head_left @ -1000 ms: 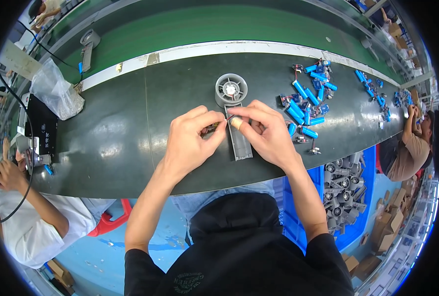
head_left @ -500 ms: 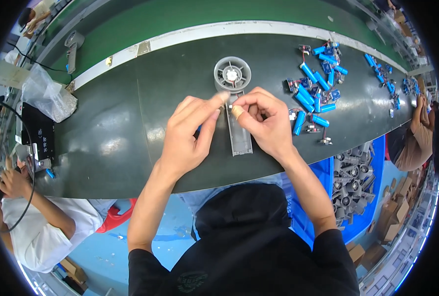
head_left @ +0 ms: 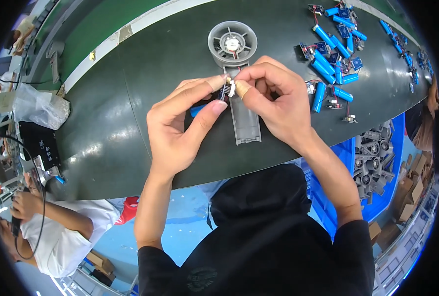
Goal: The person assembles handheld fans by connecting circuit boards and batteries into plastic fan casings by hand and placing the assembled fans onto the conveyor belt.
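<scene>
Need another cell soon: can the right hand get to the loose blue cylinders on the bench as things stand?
Probably yes. The blue cylinders lie just beyond the right hand with bare bench between, but its fingers are pinching a small part.

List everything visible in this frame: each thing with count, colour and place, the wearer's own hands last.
Fan housing: one, grey, round head with a long handle shell running toward the person, on the table under the hands.
Small part: one, dark with a white bit, pinched between both hands; too small to tell more.
Blue cells with small boards: a loose pile, too many to count, on the table to the right.
Table: one, dark green surface.
Plastic bag: one, clear, far left.
Blue bin of grey parts: one, lower right beside the table.
Co-worker's arm: one, white sleeve, lower left.
Left hand: fingers on the small part.
Right hand: fingers on the small part.
</scene>
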### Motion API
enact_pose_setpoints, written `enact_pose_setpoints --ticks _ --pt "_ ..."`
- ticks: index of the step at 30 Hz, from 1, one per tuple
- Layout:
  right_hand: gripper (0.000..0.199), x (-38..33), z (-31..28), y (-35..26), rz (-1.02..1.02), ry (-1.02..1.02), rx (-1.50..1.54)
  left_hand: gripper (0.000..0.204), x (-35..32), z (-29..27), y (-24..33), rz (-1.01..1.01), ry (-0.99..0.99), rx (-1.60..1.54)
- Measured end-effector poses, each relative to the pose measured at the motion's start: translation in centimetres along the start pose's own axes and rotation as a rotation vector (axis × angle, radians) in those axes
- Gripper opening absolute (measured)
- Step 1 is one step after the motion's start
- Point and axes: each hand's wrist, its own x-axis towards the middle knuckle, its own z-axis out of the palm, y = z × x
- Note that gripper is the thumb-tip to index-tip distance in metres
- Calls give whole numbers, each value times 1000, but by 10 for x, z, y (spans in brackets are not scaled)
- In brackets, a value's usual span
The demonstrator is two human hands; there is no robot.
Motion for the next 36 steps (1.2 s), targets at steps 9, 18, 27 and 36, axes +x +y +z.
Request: enact_pose_setpoints --ticks 9,18,27,36 --pt "7 -1 -2 1 -49 34 -1 35 3 -3 0 20 -82 111" --pt "10 2 -1 5 -183 103 -116 32 2 -5 3 -3 -82 186" --pt "17 5 -2 10 -433 100 -270 31 2 -3 1 101 -132 310" --pt "19 4 1 11 -525 137 -376 35 1 0 -3 194 -120 411"
